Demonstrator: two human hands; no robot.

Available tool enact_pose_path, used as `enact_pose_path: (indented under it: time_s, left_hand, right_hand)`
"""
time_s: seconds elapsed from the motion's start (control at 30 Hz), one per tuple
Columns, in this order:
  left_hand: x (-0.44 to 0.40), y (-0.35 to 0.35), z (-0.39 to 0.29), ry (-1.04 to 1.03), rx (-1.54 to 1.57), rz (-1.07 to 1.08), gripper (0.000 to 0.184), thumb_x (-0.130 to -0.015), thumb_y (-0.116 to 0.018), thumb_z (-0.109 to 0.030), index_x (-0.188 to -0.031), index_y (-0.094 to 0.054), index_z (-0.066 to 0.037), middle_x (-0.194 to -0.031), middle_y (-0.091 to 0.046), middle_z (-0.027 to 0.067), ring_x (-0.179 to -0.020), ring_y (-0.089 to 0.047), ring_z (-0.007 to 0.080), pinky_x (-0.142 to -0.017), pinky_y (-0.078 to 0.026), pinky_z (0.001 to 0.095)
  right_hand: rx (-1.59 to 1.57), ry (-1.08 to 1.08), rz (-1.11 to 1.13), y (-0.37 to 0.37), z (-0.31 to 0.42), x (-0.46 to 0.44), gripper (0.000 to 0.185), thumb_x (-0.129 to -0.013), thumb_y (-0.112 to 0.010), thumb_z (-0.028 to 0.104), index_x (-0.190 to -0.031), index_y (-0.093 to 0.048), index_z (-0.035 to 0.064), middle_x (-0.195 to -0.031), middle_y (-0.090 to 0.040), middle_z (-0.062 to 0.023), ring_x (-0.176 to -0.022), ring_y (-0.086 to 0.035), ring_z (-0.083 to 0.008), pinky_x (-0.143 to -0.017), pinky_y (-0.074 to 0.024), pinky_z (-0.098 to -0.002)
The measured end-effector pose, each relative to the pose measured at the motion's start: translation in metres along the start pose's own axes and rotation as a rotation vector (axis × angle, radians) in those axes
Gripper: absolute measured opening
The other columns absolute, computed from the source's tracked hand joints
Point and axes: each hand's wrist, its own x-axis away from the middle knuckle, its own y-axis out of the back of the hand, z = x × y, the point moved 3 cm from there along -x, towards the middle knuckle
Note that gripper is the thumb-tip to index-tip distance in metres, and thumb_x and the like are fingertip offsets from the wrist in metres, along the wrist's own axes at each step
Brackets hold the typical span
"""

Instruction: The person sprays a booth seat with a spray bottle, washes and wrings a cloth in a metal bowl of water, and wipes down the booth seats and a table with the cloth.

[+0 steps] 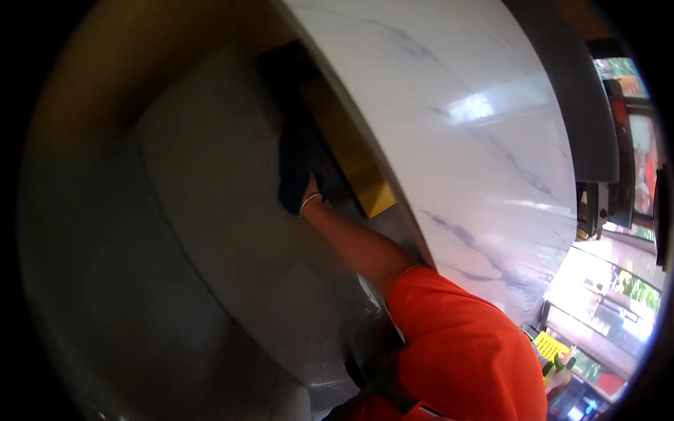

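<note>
My right hand [309, 186] reaches down into the shaded gap beside the table, over the grey seat [232, 203]. A dark blue cloth [292, 168] covers most of it, and only skin near the wrist shows. The cloth lies against the seat and my hand presses on it; my fingers are hidden. A thin bracelet [309, 201] circles the wrist, and an orange sleeve [463, 337] covers my upper arm. I do not see my left hand.
A marble-patterned white tabletop [456, 161] curves along the right of my arm, with a gold-coloured panel [354, 154] under its edge. Past it stand a dark chair [583, 98] and bright windows. A yellow perforated item [551, 346] and green pieces [559, 363] show at lower right.
</note>
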Motion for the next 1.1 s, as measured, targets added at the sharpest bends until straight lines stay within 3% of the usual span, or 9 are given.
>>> enact_pose_path:
  time_s: [0.13,0.37,0.43,0.5,0.6,0.83,0.93,1.0,1.1]
  left_hand:
    - [-0.002,-0.028,0.046,-0.132,0.005,-0.058,0.065,-0.081,-0.055,-0.022,-0.133,-0.023,0.001,-0.135,-0.029,0.0184,-0.125,-0.027,0.0303,-0.103,-0.021,0.0380]
    - [-0.007,-0.018,0.038,-0.059,-0.106,-0.061,0.072,-0.079,-0.059,-0.028,-0.133,-0.022,0.000,-0.135,-0.028,0.0195,-0.124,-0.027,0.0326,-0.102,-0.021,0.0387]
    - [-0.002,-0.027,0.044,-0.029,-0.086,-0.048,0.067,-0.081,-0.057,-0.025,-0.133,-0.023,0.000,-0.135,-0.028,0.0196,-0.124,-0.028,0.0319,-0.102,-0.022,0.0380]
    - [-0.002,-0.025,0.053,-0.049,-0.078,-0.042,0.063,-0.082,-0.056,-0.022,-0.131,-0.025,0.002,-0.134,-0.030,0.0199,-0.123,-0.030,0.0302,-0.102,-0.023,0.0364]
    - [0.004,-0.033,0.066,-0.054,0.044,-0.036,0.058,-0.083,-0.055,-0.019,-0.129,-0.029,0.005,-0.131,-0.033,0.0200,-0.120,-0.034,0.0278,-0.100,-0.025,0.0343]
    - [0.003,-0.035,0.072,-0.082,0.088,-0.005,0.051,-0.084,-0.056,-0.019,-0.123,-0.036,0.007,-0.123,-0.043,0.0189,-0.110,-0.044,0.0246,-0.096,-0.031,0.0314]
    - [0.004,-0.037,0.077,-0.026,0.025,-0.069,0.056,-0.082,-0.058,-0.021,-0.125,-0.034,0.006,-0.125,-0.041,0.0193,-0.113,-0.042,0.0262,-0.097,-0.030,0.0324]
    - [-0.004,-0.044,0.059,-0.039,-0.086,-0.085,0.062,-0.081,-0.060,-0.023,-0.128,-0.030,0.004,-0.129,-0.037,0.0196,-0.120,-0.034,0.0272,-0.101,-0.024,0.0329]
    - [-0.004,-0.041,0.045,0.004,0.029,-0.135,0.065,-0.077,-0.062,-0.020,-0.131,-0.029,-0.002,-0.132,-0.034,0.0176,-0.122,-0.033,0.0287,-0.101,-0.026,0.0352]
  right_hand:
    - [1.054,0.444,0.074,0.030,-0.022,-0.020,0.051,-0.089,-0.027,0.036,-0.131,-0.032,0.0077,-0.134,-0.034,-0.0060,-0.125,-0.029,-0.0214,-0.104,-0.0174,-0.0309]
    - [1.697,0.554,0.000,0.009,0.008,0.008,0.050,-0.087,-0.036,0.021,-0.132,-0.026,0.0011,-0.138,-0.027,-0.0104,-0.126,-0.026,-0.0231,-0.105,-0.0167,-0.0314]
    - [2.487,0.775,-0.182,-0.015,0.016,0.029,0.050,-0.087,-0.036,0.019,-0.132,-0.025,0.0005,-0.138,-0.027,-0.0114,-0.125,-0.027,-0.0240,-0.104,-0.0184,-0.0305]
    - [1.880,1.000,0.147,-0.048,0.040,0.054,0.063,-0.077,-0.037,0.020,-0.131,-0.019,-0.0092,-0.140,-0.018,-0.0185,-0.129,-0.016,-0.0317,-0.107,-0.0085,-0.0368]
    - [2.525,0.917,-0.039,-0.054,0.029,0.075,0.069,-0.071,-0.042,0.017,-0.131,-0.019,-0.0082,-0.141,-0.014,-0.0177,-0.130,-0.011,-0.0316,-0.108,-0.0053,-0.0366]
    - [2.157,0.954,0.035,-0.019,0.011,0.091,0.074,-0.068,-0.041,0.012,-0.133,-0.012,-0.0063,-0.142,-0.012,-0.0161,-0.132,-0.008,-0.0283,-0.108,-0.0028,-0.0362]
    - [0.699,0.466,0.307,-0.028,0.015,0.121,0.071,-0.070,-0.040,0.011,-0.134,-0.013,-0.0031,-0.142,-0.012,-0.0145,-0.132,-0.008,-0.0247,-0.108,-0.0023,-0.0343]
    - [1.712,0.901,0.315,-0.044,0.028,0.146,0.073,-0.070,-0.044,0.008,-0.135,-0.014,-0.0006,-0.141,-0.018,-0.0119,-0.132,-0.009,-0.0232,-0.108,-0.0026,-0.0331]
    - [1.446,0.747,0.219,-0.019,0.025,0.161,0.068,-0.074,-0.045,0.010,-0.135,-0.016,0.0005,-0.136,-0.029,-0.0085,-0.129,-0.018,-0.0229,-0.107,-0.0060,-0.0337]
